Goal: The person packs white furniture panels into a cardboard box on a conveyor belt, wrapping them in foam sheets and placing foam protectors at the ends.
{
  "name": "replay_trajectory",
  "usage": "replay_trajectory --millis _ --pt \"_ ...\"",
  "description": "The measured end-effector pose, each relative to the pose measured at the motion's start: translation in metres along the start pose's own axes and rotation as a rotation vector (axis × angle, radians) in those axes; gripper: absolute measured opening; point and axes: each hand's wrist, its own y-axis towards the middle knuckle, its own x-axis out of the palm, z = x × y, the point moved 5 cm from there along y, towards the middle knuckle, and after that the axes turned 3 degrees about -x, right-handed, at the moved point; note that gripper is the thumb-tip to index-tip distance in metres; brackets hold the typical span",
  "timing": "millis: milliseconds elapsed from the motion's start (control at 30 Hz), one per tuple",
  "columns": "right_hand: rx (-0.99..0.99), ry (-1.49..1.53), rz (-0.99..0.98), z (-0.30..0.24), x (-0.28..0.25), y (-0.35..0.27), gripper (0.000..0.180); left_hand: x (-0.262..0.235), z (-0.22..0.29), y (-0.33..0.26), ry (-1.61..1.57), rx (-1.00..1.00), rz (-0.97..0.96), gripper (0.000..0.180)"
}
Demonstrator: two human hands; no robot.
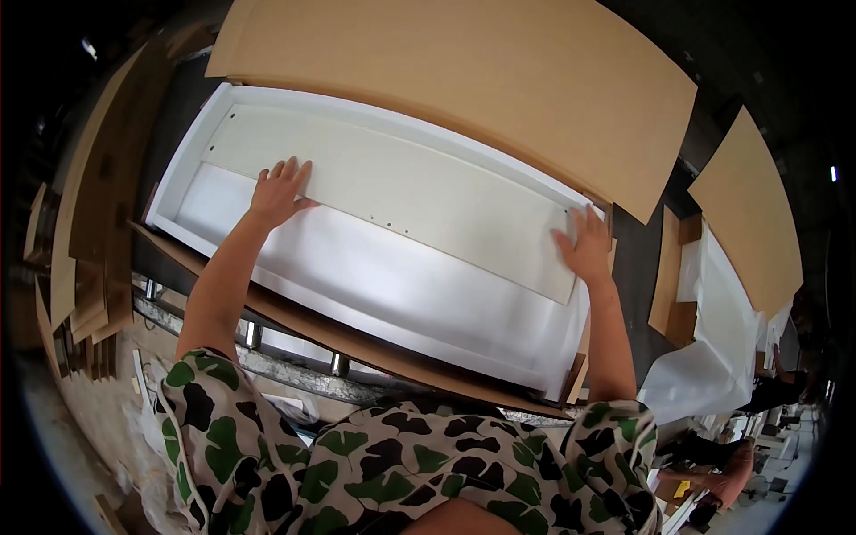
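A long off-white panel (383,192) with small drilled holes lies flat along the far side of a foam-lined carton. White foam strips (357,107) border it, and a white sheet or foam layer (357,267) shows on the near side. My left hand (281,192) rests on the panel's near edge toward its left end, fingers spread on its surface. My right hand (585,245) lies at the panel's right end, against the foam there, with its fingers apart. Neither hand grips anything that I can see.
The carton's large brown flap (464,71) folds out at the far side. Under the near side runs a roller conveyor (294,379). Flat cardboard (98,205) is stacked at the left. To the right stands another open carton with white plastic film (704,330); other people work beyond it.
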Motion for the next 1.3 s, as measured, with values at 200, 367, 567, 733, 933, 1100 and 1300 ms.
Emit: replay_trajectory --millis 200,367,567,733,933,1100,1300 --pt "-0.309 0.124 -0.175 -0.09 0.017 -0.026 0.081 -0.006 0.0 0.012 0.109 0.102 -0.006 0.077" --pt "-0.301 0.193 -0.209 -0.072 0.037 -0.006 0.079 -0.01 0.004 0.029 0.088 0.053 -0.152 0.076" --pt "-0.334 0.203 -0.054 -0.08 0.036 -0.024 0.065 0.015 -0.024 0.006 0.098 0.127 0.085 0.061" --pt "-0.299 0.168 -0.1 -0.087 0.02 -0.03 0.061 0.008 -0.022 0.014 0.044 0.131 0.04 0.06" --pt "-0.354 0.167 -0.129 -0.095 0.047 -0.022 0.059 0.034 -0.009 0.011 -0.103 -0.21 -0.357 0.037" --pt "-0.375 0.067 -0.158 -0.074 0.055 -0.028 0.063 -0.102 0.09 -0.075 -0.646 0.043 0.086 0.03" --pt "-0.45 -0.178 -0.332 -0.082 0.059 -0.009 0.069 -0.103 0.12 -0.352 -0.895 -0.781 0.688 0.021"
